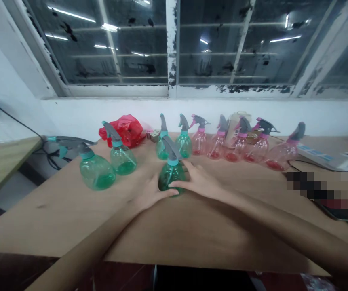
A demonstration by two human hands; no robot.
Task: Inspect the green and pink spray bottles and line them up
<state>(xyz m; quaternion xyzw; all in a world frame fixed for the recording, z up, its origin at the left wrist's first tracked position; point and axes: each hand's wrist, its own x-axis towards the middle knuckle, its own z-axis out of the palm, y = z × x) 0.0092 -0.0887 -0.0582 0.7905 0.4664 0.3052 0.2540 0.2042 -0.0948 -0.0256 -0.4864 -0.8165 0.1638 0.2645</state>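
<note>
Peeling window frame (171,44) up back, brown counter (167,238) below. Front and centre, the person's left hand (149,192) and right hand (203,182) cup a green spray bottle (173,171), upright, with pink spray bottles (240,141) behind it to the right. Grip's closed round it from both sides; it's blurry, so can't swear it's touching the counter. Looks like a positioning step; next move calls for a level, even hold.
</note>
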